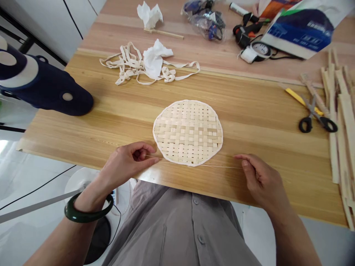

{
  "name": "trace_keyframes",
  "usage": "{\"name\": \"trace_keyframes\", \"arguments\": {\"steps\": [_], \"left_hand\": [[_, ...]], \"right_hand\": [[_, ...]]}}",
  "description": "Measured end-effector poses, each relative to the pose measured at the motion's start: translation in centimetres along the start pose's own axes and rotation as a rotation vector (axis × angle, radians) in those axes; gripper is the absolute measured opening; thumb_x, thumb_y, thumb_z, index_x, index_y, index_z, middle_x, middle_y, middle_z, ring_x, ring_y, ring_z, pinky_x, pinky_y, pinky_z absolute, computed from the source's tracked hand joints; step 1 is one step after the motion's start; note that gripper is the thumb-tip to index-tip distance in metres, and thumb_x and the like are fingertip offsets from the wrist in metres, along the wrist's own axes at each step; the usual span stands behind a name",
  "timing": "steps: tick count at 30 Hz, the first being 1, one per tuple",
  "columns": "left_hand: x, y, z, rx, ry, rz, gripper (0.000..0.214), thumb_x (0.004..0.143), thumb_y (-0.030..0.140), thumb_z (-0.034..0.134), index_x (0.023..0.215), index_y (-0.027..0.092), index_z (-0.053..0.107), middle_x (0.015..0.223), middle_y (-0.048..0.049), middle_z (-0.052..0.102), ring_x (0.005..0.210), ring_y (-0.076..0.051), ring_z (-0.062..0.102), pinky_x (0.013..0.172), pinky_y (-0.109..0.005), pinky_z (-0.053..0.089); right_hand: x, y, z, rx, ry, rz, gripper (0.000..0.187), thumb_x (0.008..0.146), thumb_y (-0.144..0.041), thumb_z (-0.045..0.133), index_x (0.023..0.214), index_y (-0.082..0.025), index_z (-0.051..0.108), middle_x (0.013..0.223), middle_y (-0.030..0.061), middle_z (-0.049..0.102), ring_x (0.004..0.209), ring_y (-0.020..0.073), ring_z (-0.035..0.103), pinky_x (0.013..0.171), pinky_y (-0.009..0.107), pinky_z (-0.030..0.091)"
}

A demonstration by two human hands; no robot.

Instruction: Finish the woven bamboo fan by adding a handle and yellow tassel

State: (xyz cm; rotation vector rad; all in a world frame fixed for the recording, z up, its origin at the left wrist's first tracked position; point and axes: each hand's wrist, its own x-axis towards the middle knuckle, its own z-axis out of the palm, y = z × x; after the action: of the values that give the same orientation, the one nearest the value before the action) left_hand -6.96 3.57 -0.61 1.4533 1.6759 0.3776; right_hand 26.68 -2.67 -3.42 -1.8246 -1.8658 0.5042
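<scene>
A round woven bamboo mat (pixel 188 132) lies flat on the wooden table (pixel 244 111), its rim bound with a pale strip. Just below its near edge, a thin pale thread (pixel 199 165) runs taut between my hands. My left hand (pixel 128 164) pinches one end of the thread between its fingers and thumb, close to the mat's lower left rim. My right hand (pixel 259 181) holds the other end between its fingertips and thumb, some way to the right of the mat.
Black-handled scissors (pixel 317 120) and a yellow-handled tool (pixel 301 99) lie near a stack of bamboo strips (pixel 341 114) at the right. Tangled white tape (pixel 146 66), tissue, a hot glue gun (pixel 244 33) and a dark blue padded object (pixel 44 87) lie farther off.
</scene>
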Motion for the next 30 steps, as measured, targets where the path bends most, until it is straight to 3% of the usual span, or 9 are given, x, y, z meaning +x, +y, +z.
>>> {"name": "trace_keyframes", "arguments": {"steps": [2, 7, 12, 14, 17, 22, 27, 30], "left_hand": [[0.0, 0.0, -0.1, 0.101, -0.035, 0.023, 0.024, 0.069, 0.046, 0.072, 0.074, 0.023, 0.068, 0.057, 0.0043, 0.051, 0.053, -0.012, 0.043, 0.05, -0.023, 0.031], [0.3, -0.2, -0.1, 0.258, 0.021, -0.046, 0.037, 0.079, 0.054, 0.056, 0.059, 0.022, 0.062, 0.048, 0.0028, 0.048, 0.047, -0.013, 0.042, 0.046, -0.024, 0.028], [0.2, -0.2, -0.3, -0.186, -0.15, -0.196, 0.028, 0.074, 0.046, 0.058, 0.075, 0.021, 0.071, 0.061, -0.0005, 0.061, 0.048, -0.011, 0.047, 0.047, -0.023, 0.037], [-0.1, -0.1, -0.5, -0.322, -0.157, -0.261, 0.029, 0.07, 0.044, 0.062, 0.082, 0.021, 0.074, 0.068, -0.0007, 0.062, 0.046, -0.009, 0.043, 0.044, -0.021, 0.035], [-0.7, 0.1, -1.1, -0.347, -0.124, -0.261, 0.027, 0.065, 0.041, 0.065, 0.079, 0.022, 0.077, 0.071, -0.0024, 0.065, 0.053, -0.011, 0.049, 0.047, -0.021, 0.038], [-1.4, 0.1, -1.7, -0.125, -0.107, -0.141, 0.028, 0.07, 0.047, 0.064, 0.084, 0.027, 0.079, 0.091, -0.0027, 0.073, 0.077, -0.019, 0.061, 0.062, -0.026, 0.045], [-1.8, 0.8, -0.2, 0.272, 0.058, -0.15, 0.042, 0.073, 0.066, 0.061, 0.076, 0.025, 0.067, 0.064, 0.0026, 0.062, 0.059, -0.016, 0.055, 0.052, -0.027, 0.037], [-2.1, 1.1, 0.7, 0.407, 0.138, -0.131, 0.042, 0.073, 0.066, 0.062, 0.081, 0.025, 0.063, 0.069, 0.0025, 0.062, 0.061, -0.017, 0.056, 0.054, -0.029, 0.039]], "right_hand": [[0.1, 0.1, 0.4, -0.04, 0.018, -0.042, 0.024, 0.096, -0.028, 0.041, 0.1, -0.023, 0.064, 0.086, 0.0051, 0.071, 0.067, 0.0188, 0.065, 0.06, 0.03, 0.048], [0.1, 0.3, 0.7, -0.09, 0.027, -0.098, 0.024, 0.097, -0.025, 0.04, 0.101, -0.022, 0.063, 0.093, 0.0061, 0.073, 0.08, 0.0203, 0.069, 0.068, 0.03, 0.051], [0.0, 0.4, 0.7, -0.1, 0.005, -0.093, 0.023, 0.097, -0.024, 0.04, 0.1, -0.022, 0.062, 0.091, 0.0049, 0.073, 0.077, 0.0194, 0.069, 0.066, 0.029, 0.051], [0.1, 0.3, 0.7, -0.11, 0.007, -0.092, 0.023, 0.097, -0.024, 0.04, 0.1, -0.022, 0.062, 0.091, 0.0049, 0.073, 0.077, 0.019, 0.069, 0.066, 0.029, 0.051], [0.2, 0.3, 0.8, -0.143, 0.008, -0.114, 0.023, 0.097, -0.023, 0.04, 0.1, -0.02, 0.063, 0.093, 0.0057, 0.074, 0.079, 0.0191, 0.07, 0.067, 0.028, 0.051], [0.0, 0.4, 0.8, -0.18, 0.0, -0.144, 0.023, 0.098, -0.022, 0.04, 0.101, -0.02, 0.063, 0.094, 0.0047, 0.074, 0.08, 0.0185, 0.07, 0.065, 0.027, 0.05], [-0.1, 0.3, 0.8, -0.187, 0.028, -0.144, 0.022, 0.097, -0.021, 0.042, 0.101, -0.019, 0.063, 0.091, 0.0032, 0.074, 0.078, 0.0169, 0.07, 0.065, 0.026, 0.049], [-0.2, 0.2, 0.9, -0.187, 0.03, -0.154, 0.021, 0.097, -0.02, 0.042, 0.101, -0.019, 0.063, 0.09, 0.0027, 0.073, 0.077, 0.0162, 0.069, 0.063, 0.025, 0.048]]}}
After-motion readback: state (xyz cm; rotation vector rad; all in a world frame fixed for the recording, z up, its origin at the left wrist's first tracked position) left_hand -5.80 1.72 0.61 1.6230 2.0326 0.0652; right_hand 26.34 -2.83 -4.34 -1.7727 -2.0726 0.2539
